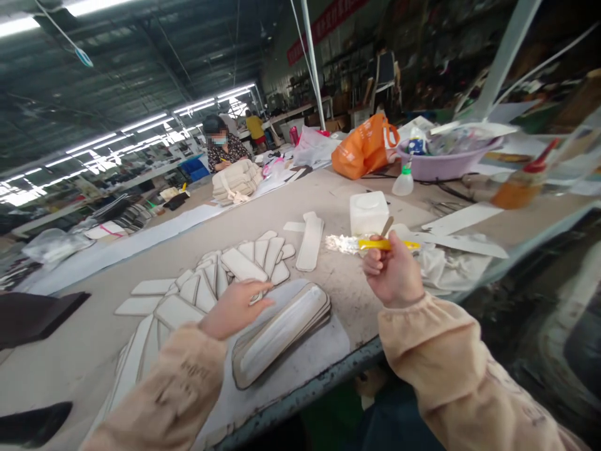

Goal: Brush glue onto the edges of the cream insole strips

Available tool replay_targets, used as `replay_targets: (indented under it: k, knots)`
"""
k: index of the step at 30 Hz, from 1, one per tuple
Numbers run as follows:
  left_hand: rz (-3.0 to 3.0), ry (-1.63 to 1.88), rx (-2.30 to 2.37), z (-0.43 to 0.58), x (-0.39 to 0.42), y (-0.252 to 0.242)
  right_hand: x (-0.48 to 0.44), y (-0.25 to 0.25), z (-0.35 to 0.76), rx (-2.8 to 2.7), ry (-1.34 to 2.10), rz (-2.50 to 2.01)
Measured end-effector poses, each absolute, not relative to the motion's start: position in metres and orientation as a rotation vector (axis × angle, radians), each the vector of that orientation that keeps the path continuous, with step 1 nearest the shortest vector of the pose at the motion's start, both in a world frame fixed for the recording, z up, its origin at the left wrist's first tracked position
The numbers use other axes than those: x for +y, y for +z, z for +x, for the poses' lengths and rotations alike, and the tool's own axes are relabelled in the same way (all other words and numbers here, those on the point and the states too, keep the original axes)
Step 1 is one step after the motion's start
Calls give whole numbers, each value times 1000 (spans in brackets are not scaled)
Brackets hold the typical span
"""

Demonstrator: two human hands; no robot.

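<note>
My right hand (397,270) is closed around the yellow handle (389,245) of a brush, whose end lies beside a patch of white, paste-like stuff (342,243). A square white tub (369,212) stands just beyond it, and a brownish stick (387,226) shows above my fingers. My left hand (238,305) hovers over the table with thumb and fingers apart, between a fanned-out pile of long off-white pieces (188,291) and a neat stack of rounded strips (284,332). The stack's top strip has a whitish, wet-looking streak. The stack lies on a white sheet (328,347).
Loose pale strips (310,241) lie mid-table. At the right are an orange bag (361,150), a purple basin (444,164), a small squeeze bottle (402,183), a red-tipped amber bottle (521,186) and crumpled cloth (451,266). A co-worker (225,150) sits beyond a tied bundle (237,181).
</note>
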State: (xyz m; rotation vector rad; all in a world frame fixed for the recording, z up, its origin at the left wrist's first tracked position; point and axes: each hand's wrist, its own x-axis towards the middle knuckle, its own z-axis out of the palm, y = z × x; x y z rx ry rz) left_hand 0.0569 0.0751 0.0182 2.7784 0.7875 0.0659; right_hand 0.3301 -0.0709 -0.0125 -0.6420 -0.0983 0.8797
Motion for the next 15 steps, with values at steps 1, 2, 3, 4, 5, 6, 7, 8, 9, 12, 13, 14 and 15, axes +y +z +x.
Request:
replay_targets:
  k: [1,2,3,4,5,6,7,8,9,12,13,14,15]
  knots:
    - [2815,25,776,82,88,18,-73,-11,335,-76,879,-612]
    - [2861,-29,785,106,101,14,-75,-10,338,-60,877,-589]
    - [2880,-57,778,129,112,7,-76,-10,341,-50,878,-573]
    - [2893,-87,767,150,123,-2,-76,-10,343,-45,880,-565]
    - [2902,-121,761,168,131,-11,-77,-10,344,-42,883,-561]
    - [2904,-157,759,184,137,-21,-77,-11,345,-40,884,-563]
    - [2904,-200,759,198,142,-31,-77,-12,346,-40,882,-569]
    - [2901,-248,762,209,145,-39,-76,-14,347,-45,877,-582]
    - [2895,-298,764,217,147,-45,-76,-15,349,-57,867,-599]
    - [2867,-424,767,231,150,-56,-78,-17,354,-139,825,-681]
    - [2855,-443,772,233,150,-57,-79,-17,356,-162,810,-708]
    - [2842,-446,780,234,151,-56,-79,-17,357,-174,798,-731]
    - [2829,-435,791,234,151,-56,-80,-17,358,-175,792,-746]
